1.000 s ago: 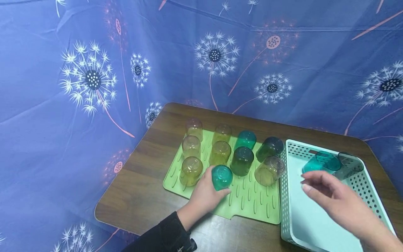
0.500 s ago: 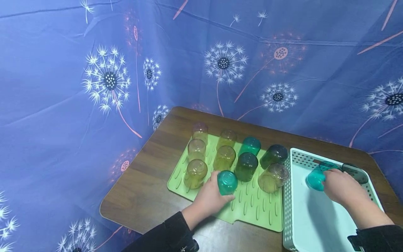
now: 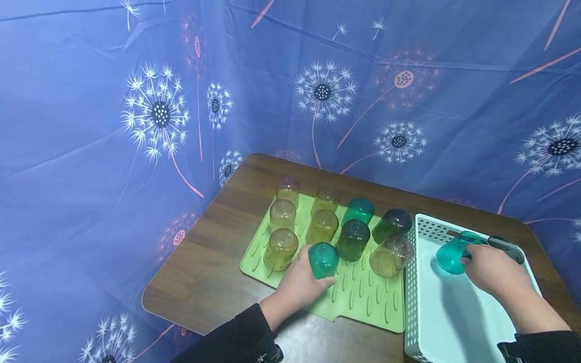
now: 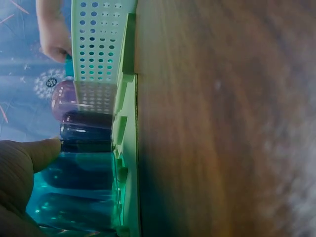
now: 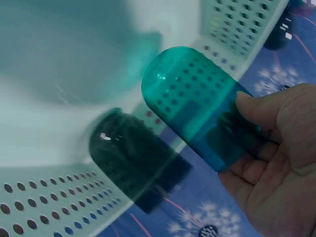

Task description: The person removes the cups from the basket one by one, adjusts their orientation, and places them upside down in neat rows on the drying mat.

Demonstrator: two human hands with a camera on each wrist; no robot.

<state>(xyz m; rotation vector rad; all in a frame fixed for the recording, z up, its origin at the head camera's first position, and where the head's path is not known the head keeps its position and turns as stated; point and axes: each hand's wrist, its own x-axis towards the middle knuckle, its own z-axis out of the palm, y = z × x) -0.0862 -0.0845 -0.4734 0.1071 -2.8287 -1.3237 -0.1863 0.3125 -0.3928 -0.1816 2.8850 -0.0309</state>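
My left hand [image 3: 299,285] curls round a teal cup [image 3: 324,260], which stands upside down at the front of the green drying mat [image 3: 368,312]. In the left wrist view, thumb and palm wrap that cup's side. Over at the basket, my right hand [image 3: 497,269] pinches a second teal cup [image 3: 449,258] near its rim. The right wrist view shows this cup [image 5: 185,94] tilted, its rounded base toward the basket floor, with the thumb on one side and fingers on the other. A dark grey cup [image 5: 131,153] leans beside it on the basket wall.
Several tinted cups stand upside down in rows on the mat, among them an amber cup [image 3: 281,249], a dark cup [image 3: 353,241] and a pale clear-brown cup [image 3: 391,256]. The perforated mint basket [image 3: 410,302] adjoins the mat's right edge. Both are on a wooden table [image 3: 195,287].
My right hand has reached from above the basket to the teal cup and taken hold of its rim. My left hand keeps its grip on the other teal cup. The head view has shifted slightly.
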